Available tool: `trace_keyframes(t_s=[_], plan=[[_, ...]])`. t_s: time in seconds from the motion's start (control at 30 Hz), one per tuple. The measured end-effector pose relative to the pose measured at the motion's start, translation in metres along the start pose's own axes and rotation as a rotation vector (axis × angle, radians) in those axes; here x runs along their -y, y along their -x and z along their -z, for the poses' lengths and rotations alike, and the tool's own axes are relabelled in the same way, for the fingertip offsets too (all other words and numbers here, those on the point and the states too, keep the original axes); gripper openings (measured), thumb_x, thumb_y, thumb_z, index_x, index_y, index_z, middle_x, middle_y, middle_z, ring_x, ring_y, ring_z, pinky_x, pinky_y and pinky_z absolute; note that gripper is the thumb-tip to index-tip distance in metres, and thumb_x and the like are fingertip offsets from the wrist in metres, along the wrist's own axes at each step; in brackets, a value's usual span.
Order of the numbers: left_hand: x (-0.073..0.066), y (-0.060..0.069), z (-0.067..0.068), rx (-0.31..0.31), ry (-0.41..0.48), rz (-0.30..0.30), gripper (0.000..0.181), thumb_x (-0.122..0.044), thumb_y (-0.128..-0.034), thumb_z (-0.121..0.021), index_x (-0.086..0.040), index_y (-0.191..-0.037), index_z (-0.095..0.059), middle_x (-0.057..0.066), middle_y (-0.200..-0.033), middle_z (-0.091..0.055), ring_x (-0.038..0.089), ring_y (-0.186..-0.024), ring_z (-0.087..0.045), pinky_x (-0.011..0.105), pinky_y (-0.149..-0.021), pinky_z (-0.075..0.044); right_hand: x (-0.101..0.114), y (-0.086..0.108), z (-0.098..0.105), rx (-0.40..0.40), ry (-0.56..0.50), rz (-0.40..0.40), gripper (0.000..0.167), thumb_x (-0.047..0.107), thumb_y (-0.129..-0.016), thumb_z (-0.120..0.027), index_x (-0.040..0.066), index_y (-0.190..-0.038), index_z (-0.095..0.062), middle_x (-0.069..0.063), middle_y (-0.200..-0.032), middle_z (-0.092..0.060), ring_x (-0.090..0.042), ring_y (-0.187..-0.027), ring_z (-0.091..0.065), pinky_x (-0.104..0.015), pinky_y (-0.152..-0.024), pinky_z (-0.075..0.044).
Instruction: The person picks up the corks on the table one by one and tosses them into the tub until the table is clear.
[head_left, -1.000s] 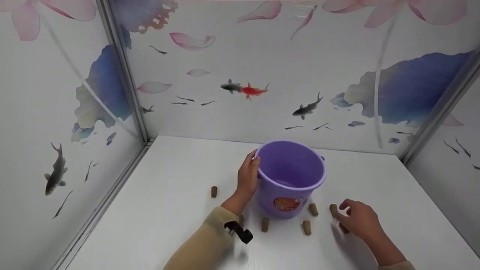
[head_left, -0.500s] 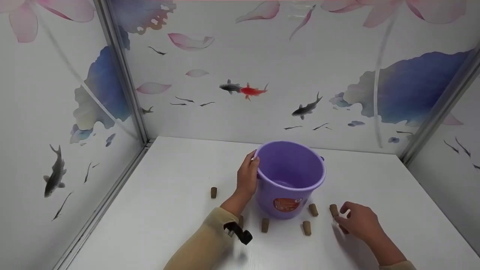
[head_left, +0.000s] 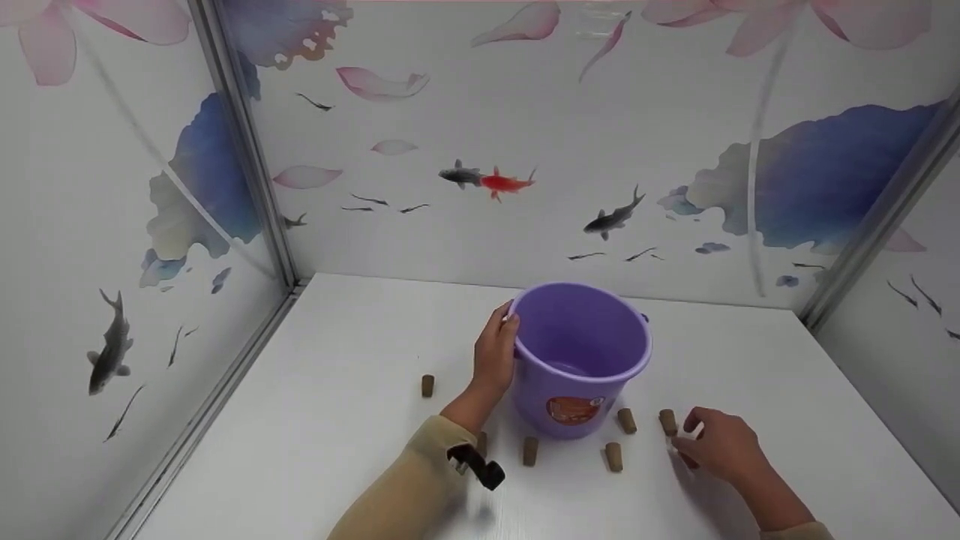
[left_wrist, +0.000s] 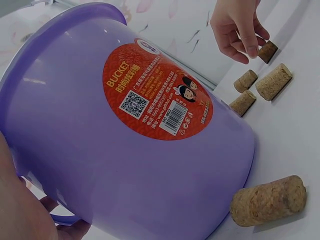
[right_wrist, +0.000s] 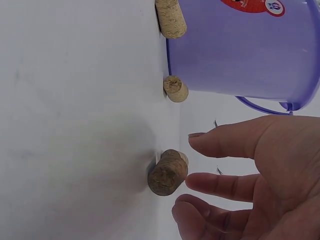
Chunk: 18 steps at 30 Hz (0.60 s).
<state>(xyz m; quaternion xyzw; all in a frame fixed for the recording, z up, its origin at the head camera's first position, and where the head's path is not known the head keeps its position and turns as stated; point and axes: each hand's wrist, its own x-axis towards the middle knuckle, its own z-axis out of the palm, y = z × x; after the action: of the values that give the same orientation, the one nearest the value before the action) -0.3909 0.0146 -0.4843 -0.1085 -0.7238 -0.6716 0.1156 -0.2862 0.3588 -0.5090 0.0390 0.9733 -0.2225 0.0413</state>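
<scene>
My left hand [head_left: 495,352] grips the left side of a purple bucket [head_left: 540,397] at its rim, with the fingers outside and the thumb near the edge. The bucket stands upright on the white table, its mouth facing up. My right hand [head_left: 720,444] hovers low over the table to the right, thumb and fingers apart and loosely bent. A cork [right_wrist: 167,175] lies just beside its fingertips in the right wrist view, with no clear contact. Another cork [head_left: 667,422] stands slightly farther off, close to the same hand.
Several more corks stand about the bucket: one cork [head_left: 627,421] close to its right side, another cork [head_left: 614,456] in front, one cork [head_left: 530,451] front left, and a lone cork [head_left: 427,385] at the left. White printed panels [head_left: 420,240] wall in the table.
The right hand shifts very slightly to the right and toward the body, staying near the same corks. The left hand and bucket hold still.
</scene>
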Motion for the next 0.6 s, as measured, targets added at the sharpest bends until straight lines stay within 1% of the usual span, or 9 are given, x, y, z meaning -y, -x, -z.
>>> trace_keyframes(t_s=[0.13,0.27,0.33,0.43,0.6], plan=[[0.0007,0.0004,0.0008,0.011,0.013,-0.005,0.050,-0.037,-0.1120,-0.042,-0.015,-0.154,-0.055,0.014,-0.148,-0.065,0.031,-0.133,-0.064,0.050,-0.110,-0.052,0.0009,0.0002,-0.0042,0.003,-0.007,-0.005,0.024,0.024,-0.093,-0.077,0.003,-0.102,-0.068,0.003,-0.070,-0.070,-0.017,-0.065,-0.061,-0.034,-0.060,-0.047],[0.0002,0.0010,0.0014,0.012,0.027,0.014,0.051,-0.039,-0.1119,-0.041,-0.016,-0.155,-0.055,0.014,-0.150,-0.064,0.033,-0.136,-0.062,0.052,-0.111,-0.051,0.0009,-0.0012,-0.0069,-0.002,0.009,-0.005,0.022,0.024,-0.092,-0.078,0.005,-0.099,-0.069,0.001,-0.072,-0.069,-0.017,-0.067,-0.060,-0.035,-0.061,-0.046],[-0.0007,0.0010,0.0013,0.008,0.017,0.021,0.050,-0.039,-0.1117,-0.041,-0.017,-0.155,-0.055,0.012,-0.150,-0.063,0.032,-0.137,-0.061,0.051,-0.113,-0.050,0.0011,-0.0018,-0.0070,-0.001,0.014,-0.007,0.022,0.024,-0.092,-0.079,0.005,-0.098,-0.069,0.000,-0.074,-0.068,-0.018,-0.067,-0.060,-0.035,-0.061,-0.046],[-0.0020,0.0003,0.0002,-0.002,-0.010,0.015,0.050,-0.039,-0.1115,-0.042,-0.016,-0.154,-0.055,0.011,-0.151,-0.063,0.031,-0.137,-0.061,0.051,-0.113,-0.049,0.0013,-0.0017,-0.0073,0.003,0.010,-0.018,0.021,0.023,-0.090,-0.080,0.006,-0.095,-0.068,0.000,-0.073,-0.069,-0.018,-0.066,-0.060,-0.035,-0.060,-0.046],[-0.0026,0.0007,-0.0007,-0.011,-0.002,0.017,0.050,-0.037,-0.1111,-0.043,-0.015,-0.155,-0.055,0.014,-0.145,-0.066,0.030,-0.131,-0.064,0.050,-0.109,-0.052,0.0002,-0.0009,-0.0100,0.000,0.014,-0.007,0.018,0.018,-0.088,-0.081,0.008,-0.092,-0.067,0.000,-0.071,-0.068,-0.018,-0.065,-0.060,-0.035,-0.061,-0.045]])
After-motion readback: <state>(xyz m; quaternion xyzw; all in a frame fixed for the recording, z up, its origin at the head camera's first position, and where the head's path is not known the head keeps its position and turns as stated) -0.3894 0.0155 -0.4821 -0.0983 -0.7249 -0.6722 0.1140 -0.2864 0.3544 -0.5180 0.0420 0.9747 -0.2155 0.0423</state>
